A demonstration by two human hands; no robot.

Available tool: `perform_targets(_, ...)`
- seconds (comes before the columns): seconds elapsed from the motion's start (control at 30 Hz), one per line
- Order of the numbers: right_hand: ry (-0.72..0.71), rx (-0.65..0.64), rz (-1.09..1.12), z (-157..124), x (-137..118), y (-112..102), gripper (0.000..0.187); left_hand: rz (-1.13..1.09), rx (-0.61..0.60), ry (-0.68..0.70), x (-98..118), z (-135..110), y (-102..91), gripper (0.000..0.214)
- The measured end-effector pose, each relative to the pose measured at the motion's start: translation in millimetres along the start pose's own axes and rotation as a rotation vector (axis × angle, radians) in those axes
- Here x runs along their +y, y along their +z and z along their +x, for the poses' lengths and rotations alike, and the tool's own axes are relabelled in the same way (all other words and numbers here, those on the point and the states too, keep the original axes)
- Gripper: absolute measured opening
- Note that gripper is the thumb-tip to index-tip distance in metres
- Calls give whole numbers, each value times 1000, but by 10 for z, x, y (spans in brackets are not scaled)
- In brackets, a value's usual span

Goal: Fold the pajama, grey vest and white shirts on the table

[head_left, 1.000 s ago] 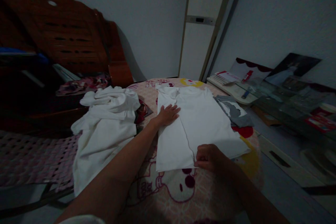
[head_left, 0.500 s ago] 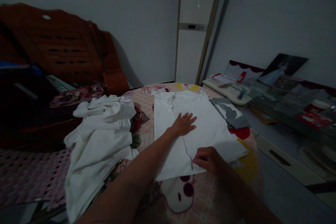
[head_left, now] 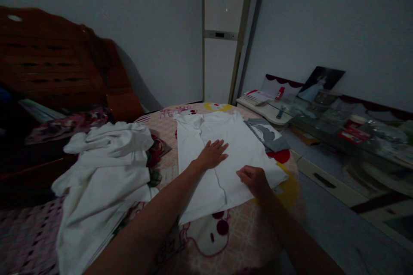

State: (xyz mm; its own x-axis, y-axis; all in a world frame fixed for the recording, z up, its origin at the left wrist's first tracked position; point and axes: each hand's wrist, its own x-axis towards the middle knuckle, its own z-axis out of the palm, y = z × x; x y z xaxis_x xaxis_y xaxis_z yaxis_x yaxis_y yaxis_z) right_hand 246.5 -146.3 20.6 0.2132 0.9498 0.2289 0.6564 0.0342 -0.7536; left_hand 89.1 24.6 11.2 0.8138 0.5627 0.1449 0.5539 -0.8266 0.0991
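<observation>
We had the white shirt (head_left: pixel 237 154) spread across the patterned surface (head_left: pixel 247 232), our left hand (head_left: pixel 213 154) flat on it with loose, splayed fingers, seemingly to steady it, while our right hand (head_left: pixel 253 178) curled its fingers over it, whether pinching we could not tell.

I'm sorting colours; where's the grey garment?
In the head view, the grey garment lies on the right side of the table, beside the spread-out white shirt.
</observation>
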Motion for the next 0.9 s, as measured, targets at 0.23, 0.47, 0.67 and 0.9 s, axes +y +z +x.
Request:
perform_targets(0.23,-93,481,-595,143,601,-492,22,19,-33,160,339,-32,-30,61)
perform_targets(0.47,-75,470,-1037,87,1085,-713,19,24,-48,269,484,-62,23,62)
perform_targets(0.67,-75,439,-1050,86,1089,-801,12,-20,-27,265,452,-69,33,59)
perform_targets(0.9,65,482,-921,68,910,-947,17,-60,-60,300,467,-82,7,63)
